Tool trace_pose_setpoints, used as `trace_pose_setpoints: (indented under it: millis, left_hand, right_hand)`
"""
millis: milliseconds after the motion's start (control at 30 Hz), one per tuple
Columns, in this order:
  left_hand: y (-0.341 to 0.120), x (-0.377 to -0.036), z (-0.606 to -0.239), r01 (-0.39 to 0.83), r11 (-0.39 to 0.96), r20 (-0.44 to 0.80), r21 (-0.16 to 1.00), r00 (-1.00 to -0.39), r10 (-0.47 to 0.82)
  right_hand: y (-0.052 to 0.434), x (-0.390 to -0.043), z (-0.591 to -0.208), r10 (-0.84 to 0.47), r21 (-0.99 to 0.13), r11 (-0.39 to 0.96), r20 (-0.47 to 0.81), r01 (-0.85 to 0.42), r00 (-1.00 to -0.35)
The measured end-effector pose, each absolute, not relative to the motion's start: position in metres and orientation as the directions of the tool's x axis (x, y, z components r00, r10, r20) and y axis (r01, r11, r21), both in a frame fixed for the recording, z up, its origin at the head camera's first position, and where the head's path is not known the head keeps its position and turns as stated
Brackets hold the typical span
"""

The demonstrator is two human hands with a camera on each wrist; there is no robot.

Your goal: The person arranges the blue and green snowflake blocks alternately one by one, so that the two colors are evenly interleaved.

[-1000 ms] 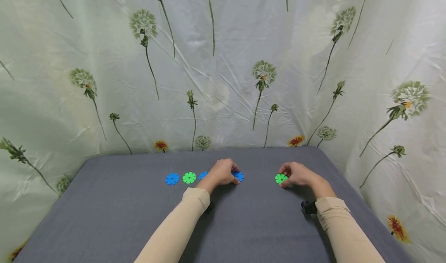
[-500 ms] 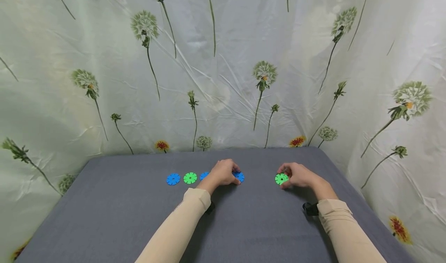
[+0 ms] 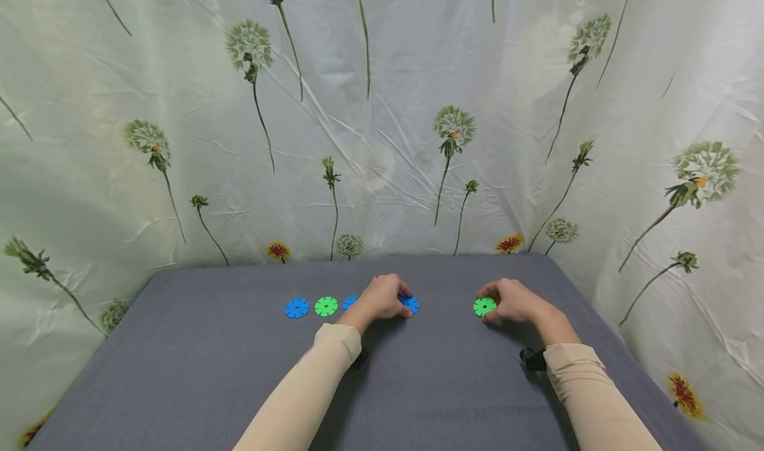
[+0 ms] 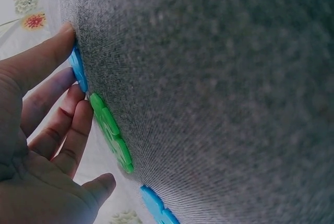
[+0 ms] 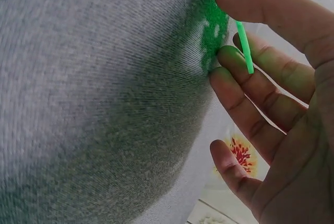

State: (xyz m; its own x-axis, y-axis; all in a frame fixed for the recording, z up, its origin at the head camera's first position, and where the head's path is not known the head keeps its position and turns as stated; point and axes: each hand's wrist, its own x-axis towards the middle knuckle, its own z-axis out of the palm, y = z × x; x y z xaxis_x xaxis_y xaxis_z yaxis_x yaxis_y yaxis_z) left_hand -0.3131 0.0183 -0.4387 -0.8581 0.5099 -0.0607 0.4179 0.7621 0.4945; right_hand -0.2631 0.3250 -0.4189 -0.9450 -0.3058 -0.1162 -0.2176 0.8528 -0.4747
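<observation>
My left hand [image 3: 382, 296] pinches a blue notched plastic disc [image 3: 410, 304] between thumb and fingers, flat at the cloth. In the left wrist view that blue disc [image 4: 78, 68] sits under the thumb, and a green disc [image 4: 111, 133] lies by the other fingertips. Over to the right, my right hand [image 3: 514, 301] pinches a green notched disc [image 3: 485, 307] by its rim. Seen from the right wrist, this green disc [image 5: 244, 47] is edge-on and just off the cloth, casting a green-tinted shadow.
Left of my left hand, a blue disc [image 3: 297, 308], a green disc [image 3: 326, 306] and a partly hidden blue disc [image 3: 349, 302] lie in a row. They rest on a grey cloth-covered table [image 3: 197, 371]. A flower-print curtain [image 3: 394, 172] stands behind it.
The right hand has shifted very slightly to the right with the green disc. My left hand stays at the blue disc. The head view has moved a little.
</observation>
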Motion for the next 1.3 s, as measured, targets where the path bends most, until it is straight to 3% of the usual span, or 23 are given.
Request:
trace_pose_setpoints:
  millis: [633, 1300]
  left_hand:
    - [0.019, -0.310, -0.438, 0.399, 0.771, -0.068, 0.497, -0.867, 0.493]
    - [0.019, -0.314, -0.441, 0.419, 0.767, -0.046, 0.487, -0.864, 0.501]
  right_hand:
    - [0.308, -0.273, -0.426, -0.378, -0.496, 0.799, 0.026, -0.340, -0.925]
    - [0.268, -0.286, -0.429, -0.421, -0.516, 0.782, -0.025, -0.349, -0.907]
